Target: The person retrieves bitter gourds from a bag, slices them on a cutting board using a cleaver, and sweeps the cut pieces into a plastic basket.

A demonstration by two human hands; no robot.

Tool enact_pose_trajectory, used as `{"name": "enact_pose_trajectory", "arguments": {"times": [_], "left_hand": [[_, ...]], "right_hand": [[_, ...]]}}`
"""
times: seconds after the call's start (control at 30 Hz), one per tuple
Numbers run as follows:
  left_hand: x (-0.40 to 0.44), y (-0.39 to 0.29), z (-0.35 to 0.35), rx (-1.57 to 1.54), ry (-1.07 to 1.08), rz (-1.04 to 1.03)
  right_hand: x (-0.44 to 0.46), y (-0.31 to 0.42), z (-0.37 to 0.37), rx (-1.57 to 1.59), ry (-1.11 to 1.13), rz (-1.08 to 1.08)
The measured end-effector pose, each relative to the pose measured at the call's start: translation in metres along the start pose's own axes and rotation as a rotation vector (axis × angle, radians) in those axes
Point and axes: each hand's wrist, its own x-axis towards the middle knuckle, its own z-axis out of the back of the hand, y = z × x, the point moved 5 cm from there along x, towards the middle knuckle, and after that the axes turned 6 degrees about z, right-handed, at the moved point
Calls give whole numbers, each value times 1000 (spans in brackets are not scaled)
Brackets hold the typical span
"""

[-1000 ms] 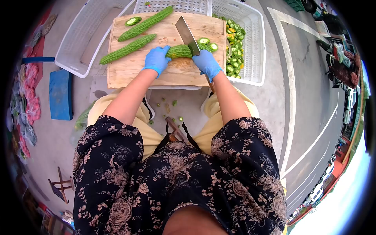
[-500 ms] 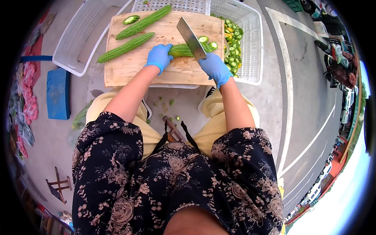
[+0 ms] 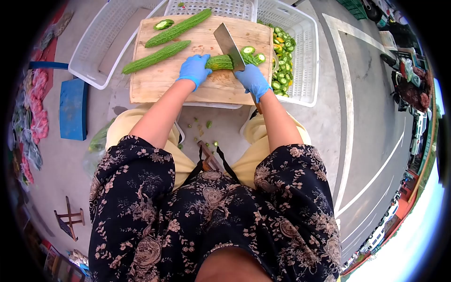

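My left hand point(image 3: 194, 70), in a blue glove, is closed around the left part of a green bitter melon point(image 3: 220, 62) lying on a wooden cutting board point(image 3: 155, 91). A cleaver point(image 3: 229, 46) is gripped in my right hand point(image 3: 253, 81), also gloved in blue. Its broad blade stands at the melon's right end, between the main piece and some cut slices point(image 3: 259, 58). Two whole bitter melons, an upper one point(image 3: 179, 28) and a lower one point(image 3: 157, 57), lie on the board's left side. Near them is a short cut end piece point(image 3: 163, 24).
Right of the board, a white plastic crate point(image 3: 307, 70) holds many bitter melon slices point(image 3: 283, 68). Another white crate point(image 3: 96, 61) stands at the left, beside a blue stool point(image 3: 73, 110). Small green scraps lie on the floor between my legs.
The cleaver blade has shifted slightly left and down against the melon, and the right hand moved with it. My left hand keeps its hold. The whole view has shifted a little to the right.
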Motion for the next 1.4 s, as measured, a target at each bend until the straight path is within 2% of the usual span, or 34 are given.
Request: {"name": "enact_pose_trajectory", "arguments": {"times": [0.13,0.23,0.33,0.57,0.77,0.83,0.93,1.1,1.4], "left_hand": [[0,11,16,18,92,93],[-6,8,24,-33,212,125],[-3,9,19,-17,101,69],[0,11,14,-36,63,45],[2,20,0,-37,2,1],[-3,16,6,-15,-38,-1],[-7,12,15,-44,27,58],[-5,13,7,-13,4,52],[-2,7,11,1,7,35]], "right_hand": [[-12,4,12,84,-78,73],[-26,16,21,63,-50,68],[-31,22,24,35,-25,60],[-21,27,16,-76,31,6],[11,22,-11,-39,133,-52],[16,22,-15,-34,105,-31],[3,13,-6,50,36,5],[-29,27,19,123,-22,66],[-30,24,15,24,30,40]]}}
